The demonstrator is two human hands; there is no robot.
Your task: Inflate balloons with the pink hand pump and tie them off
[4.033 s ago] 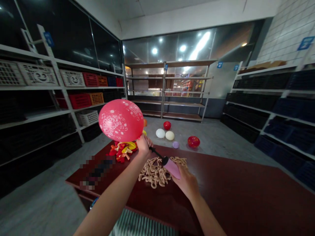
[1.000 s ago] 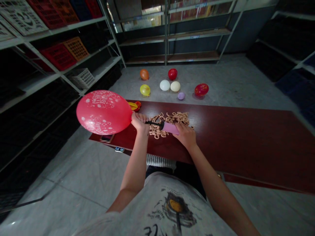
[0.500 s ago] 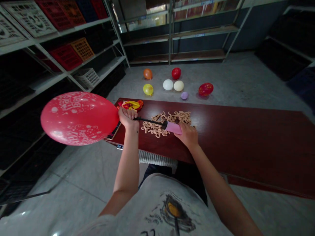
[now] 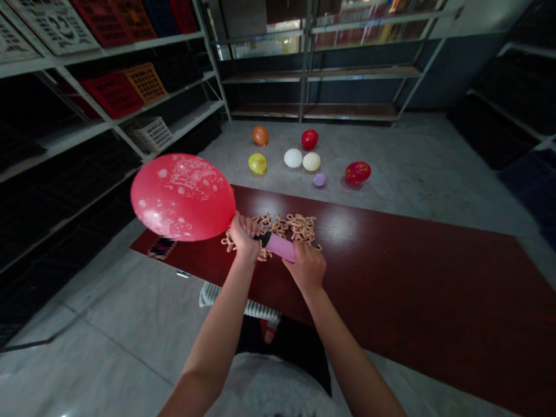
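A large inflated red balloon [image 4: 185, 200] with pale printed lettering sticks out to the left above the table. At its neck, my left hand [image 4: 245, 233] is closed; the front end of the pump is hidden inside these fingers. My right hand [image 4: 307, 265] wraps round the rear of a pink hand balloon pump [image 4: 281, 247]. The pump's black collar sits close beside my left hand. Beneath both hands, a heap of tan, curled, worm-like pieces [image 4: 302, 227] lies on the dark red-brown table [image 4: 391, 278].
A phone-like item [image 4: 163, 247], blurred out, lies at the table's left edge. On the floor beyond are several small balloons, among them an orange balloon [image 4: 260, 135] and a yellow balloon [image 4: 258, 163]. Metal shelving [image 4: 351, 111] stands behind; crates [image 4: 115, 92] fill the left rack.
My hands have come closer together, and the long black rod seen between them now barely shows. The balloon has shifted right in view as the camera turned.
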